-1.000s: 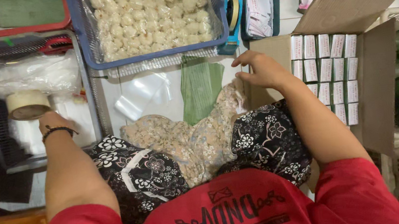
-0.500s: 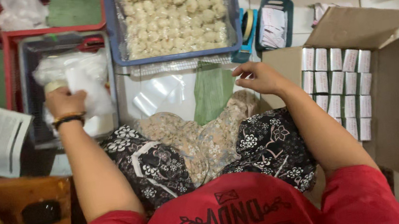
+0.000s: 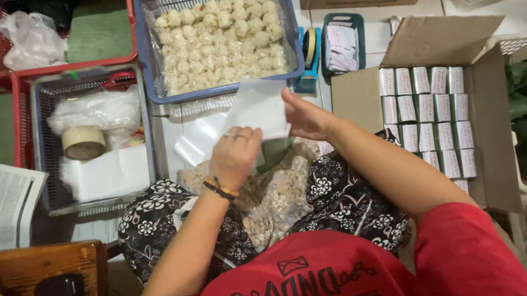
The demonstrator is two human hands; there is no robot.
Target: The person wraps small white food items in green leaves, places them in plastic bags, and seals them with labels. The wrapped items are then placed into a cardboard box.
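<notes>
Seen from above, a seated person in a red shirt holds a small clear plastic bag point(image 3: 259, 110) up over their lap; the left hand point(image 3: 236, 156) pinches its lower edge while the right hand point(image 3: 303, 118) grips the other side, both hands closed on the bag; it hangs just below a blue basket point(image 3: 147, 42) heaped with pale round dumplings point(image 3: 219, 34); the step in hand looks like opening the bag; next calls for parting its mouth; a roll of tape point(image 3: 83, 143) sits left; an open carton point(image 3: 440, 42) stands right
</notes>
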